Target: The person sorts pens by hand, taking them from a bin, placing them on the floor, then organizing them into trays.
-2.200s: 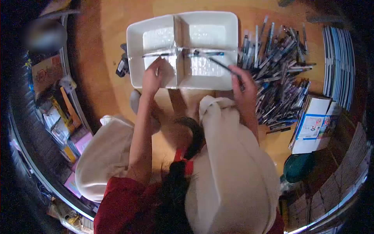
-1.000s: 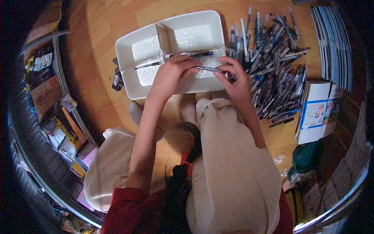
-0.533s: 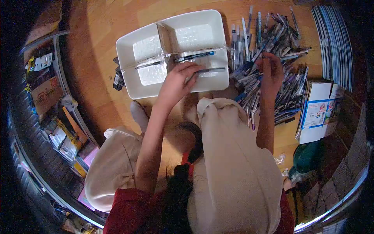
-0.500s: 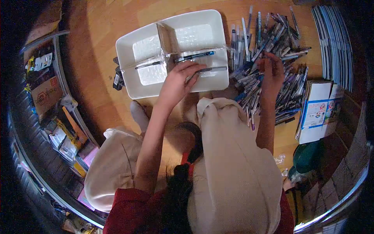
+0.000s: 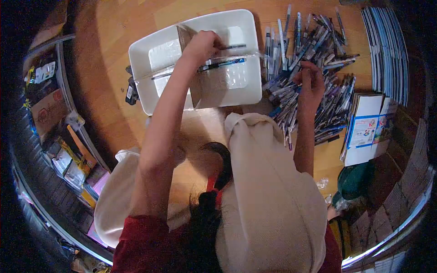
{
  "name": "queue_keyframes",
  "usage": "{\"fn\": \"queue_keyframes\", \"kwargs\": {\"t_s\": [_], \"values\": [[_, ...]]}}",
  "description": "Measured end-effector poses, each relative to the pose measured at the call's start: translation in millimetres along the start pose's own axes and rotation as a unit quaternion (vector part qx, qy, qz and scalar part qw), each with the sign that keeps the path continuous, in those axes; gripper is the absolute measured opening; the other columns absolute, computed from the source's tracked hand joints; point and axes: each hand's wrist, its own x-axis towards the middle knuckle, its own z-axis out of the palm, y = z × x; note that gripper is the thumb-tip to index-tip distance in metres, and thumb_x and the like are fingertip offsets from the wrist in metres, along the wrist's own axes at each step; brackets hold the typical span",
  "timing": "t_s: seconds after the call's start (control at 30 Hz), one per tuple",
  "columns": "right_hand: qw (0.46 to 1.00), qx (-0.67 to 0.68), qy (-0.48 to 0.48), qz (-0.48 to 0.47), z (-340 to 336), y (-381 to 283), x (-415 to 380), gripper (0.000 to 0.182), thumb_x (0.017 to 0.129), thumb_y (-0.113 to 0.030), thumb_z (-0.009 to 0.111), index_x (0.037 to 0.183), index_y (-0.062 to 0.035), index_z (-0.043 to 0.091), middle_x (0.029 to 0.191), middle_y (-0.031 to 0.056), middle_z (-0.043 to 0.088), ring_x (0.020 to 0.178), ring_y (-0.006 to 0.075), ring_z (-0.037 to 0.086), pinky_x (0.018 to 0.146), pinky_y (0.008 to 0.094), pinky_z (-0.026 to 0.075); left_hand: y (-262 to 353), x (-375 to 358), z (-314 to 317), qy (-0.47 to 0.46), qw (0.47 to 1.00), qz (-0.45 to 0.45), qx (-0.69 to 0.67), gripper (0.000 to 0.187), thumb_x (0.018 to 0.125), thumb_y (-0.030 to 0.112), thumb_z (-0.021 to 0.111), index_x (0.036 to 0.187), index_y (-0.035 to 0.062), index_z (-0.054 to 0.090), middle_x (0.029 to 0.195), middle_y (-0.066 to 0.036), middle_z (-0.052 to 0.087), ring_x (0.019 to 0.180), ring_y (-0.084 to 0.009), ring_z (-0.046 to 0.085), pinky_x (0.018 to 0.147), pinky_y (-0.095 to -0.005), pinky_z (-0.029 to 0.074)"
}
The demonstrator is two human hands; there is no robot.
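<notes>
A white tray [image 5: 141, 98] with a cardboard divider [image 5: 207, 86] lies on the wooden floor. My left hand [image 5: 200, 43] is stretched over the tray's far right compartment and holds a dark pen [image 5: 233, 46]. A blue pen [image 5: 223, 63] lies in a clear sleeve across the tray. To the right spreads a big pile of pens [image 5: 318, 68]. My right hand [image 5: 310, 84] rests on that pile with its fingers closed around a pen; which one I cannot tell.
A stack of blue-edged sheets [image 5: 387, 50] lies far right, with white printed boxes [image 5: 366, 134] below it. A green bag [image 5: 357, 182] sits lower right. Shelves with packets [image 5: 59, 136] line the left. A small black object [image 5: 129, 93] lies left of the tray.
My left hand lifted the pen from the tray's near right part to its far part. My right hand went from the tray to the pen pile and stayed there.
</notes>
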Motion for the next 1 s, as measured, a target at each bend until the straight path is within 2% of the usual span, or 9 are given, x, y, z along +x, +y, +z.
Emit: {"fn": "queue_keyframes", "kwargs": {"t_s": [0.13,0.43,0.53,0.7,0.77,0.8,0.87,0.97,1.0], "values": [[1.0,0.01,-0.006,-0.011,-1.0,2.9,2.6,0.015,0.087,-0.007,0.047,0.098,-0.0004,0.055,0.068,0.0022,0.052,0.062,0.0088,0.047,0.059,0.0222,0.04,-5.4,6.3,-0.5,-0.06,0.997,0.0,0.045,0.019,0.065,0.001,0.064,0.083,0.0058,0.067,0.084,-0.014,0.064,0.078,-0.0279,0.062,0.074,-0.0345,0.049],[1.0,0.007,-0.005,-0.01,3.2,3.5,-0.7,0.015,0.088,-0.007,0.045,0.097,-0.001,0.055,0.067,0.0018,0.051,0.06,0.0086,0.046,0.057,0.022,0.039,-11.1,11.2,2.5,-0.087,0.995,-0.014,0.039,0.017,0.065,0.01,0.068,0.082,0.0101,0.068,0.084,-0.011,0.065,0.079,-0.0277,0.062,0.074,-0.0346,0.049],[1.0,0.011,0.006,-0.018,1.9,3.1,0.1,0.014,0.088,-0.007,0.045,0.096,-0.001,0.056,0.067,0.0015,0.051,0.06,0.0086,0.046,0.057,0.0213,0.039,-4.2,8.4,0.3,-0.086,0.993,-0.049,0.066,0.021,0.066,0.01,0.067,0.086,0.0072,0.068,0.085,-0.012,0.065,0.078,-0.0245,0.063,0.074,-0.0322,0.049],[0.995,-0.078,0.015,-0.067,1.8,9.5,12.9,0.012,0.085,-0.009,0.05,0.09,-0.001,0.057,0.069,0.0061,0.055,0.063,0.0118,0.052,0.057,0.0228,0.042,-12.1,4.3,0.1,-0.054,0.995,-0.04,0.071,0.019,0.072,0.024,0.064,0.09,0.0155,0.067,0.09,-0.007,0.065,0.081,-0.0266,0.062,0.074,-0.0367,0.049],[0.974,-0.192,0.008,-0.118,15.2,8.1,21.0,0.013,0.082,-0.014,0.056,0.086,-0.0016,0.059,0.071,0.0098,0.058,0.065,0.0166,0.057,0.059,0.0271,0.045,-12.9,-0.8,-1.3,0.003,0.999,-0.029,0.015,0.02,0.076,0.024,0.061,0.092,0.0139,0.066,0.089,-0.007,0.065,0.081,-0.0254,0.062,0.074,-0.0354,0.049],[0.951,-0.291,-0.025,-0.101,22.0,4.8,22.8,0.016,0.08,-0.018,0.059,0.086,-0.0032,0.06,0.072,0.0093,0.059,0.067,0.0187,0.058,0.06,0.0294,0.045,-9.0,-4.8,-5.2,0.042,0.999,-0.024,-0.022,0.02,0.077,0.024,0.06,0.093,0.012,0.065,0.089,-0.008,0.065,0.081,-0.0243,0.062,0.074,-0.0341,0.049],[0.871,-0.478,-0.087,-0.064,34.3,-1.2,25.4,0.023,0.076,-0.027,0.064,0.085,-0.0063,0.061,0.072,0.0083,0.059,0.071,0.0231,0.06,0.062,0.0339,0.047,-0.5,-15.0,-12.7,0.097,0.99,-0.021,-0.104,0.02,0.081,0.022,0.057,0.094,0.0081,0.064,0.088,-0.008,0.065,0.081,-0.0218,0.063,0.074,-0.0312,0.048],[0.771,-0.616,-0.155,-0.045,43.4,10.4,30.3,0.029,0.068,-0.033,0.068,0.082,-0.008,0.062,0.074,0.0119,0.06,0.074,0.0298,0.06,0.062,0.0402,0.048,24.3,-39.7,-30.2,0.136,0.966,-0.026,-0.221,0.02,0.085,0.018,0.053,0.095,0.0023,0.062,0.086,-0.008,0.065,0.081,-0.0173,0.063,0.073,-0.0271,0.047],[0.766,-0.623,-0.156,-0.034,46.3,11.8,31.3,0.028,0.068,-0.032,0.068,0.08,-0.0074,0.061,0.075,0.0112,0.061,0.074,0.0296,0.061,0.063,0.0402,0.048,28.2,-47.3,-33.2,0.144,0.957,-0.031,-0.248,0.02,0.086,0.016,0.052,0.095,0.0008,0.062,0.086,-0.008,0.065,0.081,-0.0159,0.062,0.073,-0.0262,0.047]]}}
